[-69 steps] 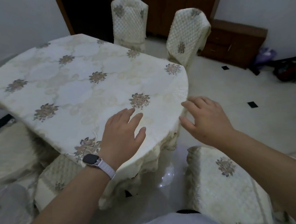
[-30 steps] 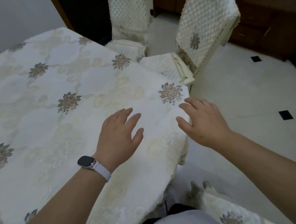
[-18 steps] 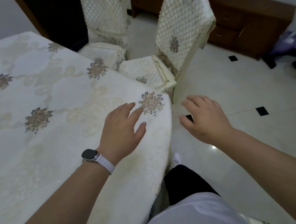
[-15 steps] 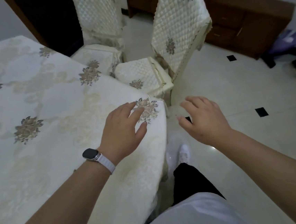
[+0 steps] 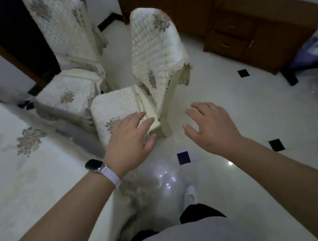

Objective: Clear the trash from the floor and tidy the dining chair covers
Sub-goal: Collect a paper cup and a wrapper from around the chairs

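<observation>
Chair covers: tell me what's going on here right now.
A person stands by the dining table, left hand and right hand both open, held out toward the nearer chair and gripping nothing. That chair's quilted back cover sits skewed, its hem lifted off the frame on one side. A second covered chair stands behind it. The cover is not yet straightened.

Bare floor [image 5: 241,116] lies open across the frame's right half. The counter [image 5: 20,182] blocks the left, while the near chair [image 5: 153,49] at centre and the far chair [image 5: 64,28] at upper left stand close together.
</observation>
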